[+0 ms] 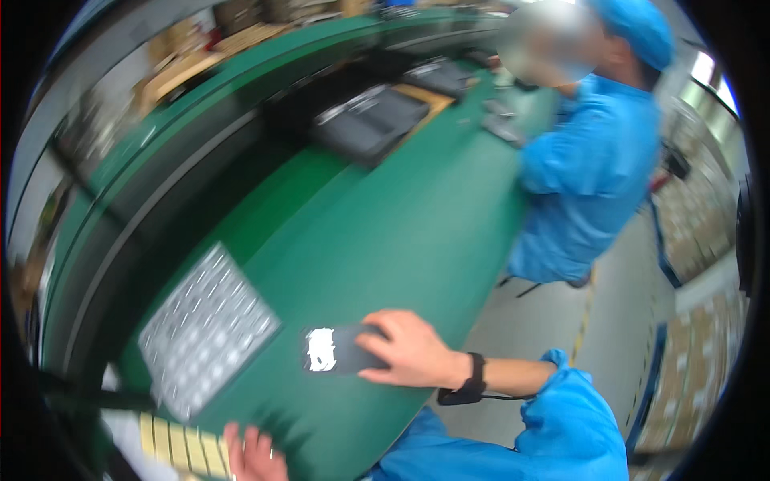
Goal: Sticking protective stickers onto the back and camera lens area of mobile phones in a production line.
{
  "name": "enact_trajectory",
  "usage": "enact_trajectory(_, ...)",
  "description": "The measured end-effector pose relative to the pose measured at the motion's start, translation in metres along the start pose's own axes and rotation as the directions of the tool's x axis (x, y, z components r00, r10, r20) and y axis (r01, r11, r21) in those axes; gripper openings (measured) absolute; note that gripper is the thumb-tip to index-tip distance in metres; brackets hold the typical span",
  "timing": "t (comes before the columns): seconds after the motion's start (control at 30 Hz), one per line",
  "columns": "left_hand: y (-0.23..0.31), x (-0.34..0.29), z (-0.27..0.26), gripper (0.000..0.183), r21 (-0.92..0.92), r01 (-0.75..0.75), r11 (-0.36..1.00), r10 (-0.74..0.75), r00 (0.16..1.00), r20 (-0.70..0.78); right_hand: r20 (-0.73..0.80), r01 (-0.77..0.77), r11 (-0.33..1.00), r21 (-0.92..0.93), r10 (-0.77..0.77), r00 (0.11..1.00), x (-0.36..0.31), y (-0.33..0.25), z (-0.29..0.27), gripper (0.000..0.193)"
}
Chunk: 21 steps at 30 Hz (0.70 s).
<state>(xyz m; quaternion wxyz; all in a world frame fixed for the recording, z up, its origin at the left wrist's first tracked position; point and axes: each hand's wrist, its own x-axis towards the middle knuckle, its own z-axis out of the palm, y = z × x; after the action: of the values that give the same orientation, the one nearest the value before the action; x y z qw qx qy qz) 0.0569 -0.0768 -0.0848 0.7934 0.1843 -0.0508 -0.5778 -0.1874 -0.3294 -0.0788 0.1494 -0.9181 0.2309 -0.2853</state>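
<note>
My right hand (417,350) is closed over the right end of a flat, dark grey rectangular piece (346,362) bearing a white patch, at the near part of the green worktop. Fingers lie on its upper face; the underside is hidden. At the lower edge of the head view, my left hand (255,457) has its fingers stretched out and a little apart, with nothing seen in them. It is nearest to a sheet of pale yellow strips (183,446). Between the hands and the dark side rail sits a clear plastic tray (207,333) with rows of small pockets. Motion blurs its contents.
Farther along the green worktop (377,216) lie black trays (373,124) near the left rail. A co-worker (589,164) in blue sits along the right edge, beside small grey parts (503,127). Stacked cartons (694,373) stand on the right beyond the floor.
</note>
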Motion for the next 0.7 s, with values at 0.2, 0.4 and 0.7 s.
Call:
enact_trajectory(0.2, -0.012, 0.017, 0.035, 0.036, 0.232, 0.092, 0.968, -0.050, 0.983, -0.178, -0.100, -0.093, 0.992, -0.083, 0.084, 0.991, -0.002, -0.010, 0.002, 0.049)
enact_trajectory(0.4, -0.045, 0.019, 0.061, 0.050, 0.538, -0.273, 0.798, 0.297, 0.954, 0.043, -0.129, 0.166, 0.975, 0.147, -0.148, 0.981, 0.053, -0.104, 0.009, 0.051)
enact_trajectory(0.7, 0.033, -0.028, 0.005, 0.045, 0.156, -0.139, 0.978, 0.164, 0.973, -0.165, 0.260, 0.018, 0.976, 0.217, -0.076, 0.963, 0.174, -0.107, 0.092, 0.026)
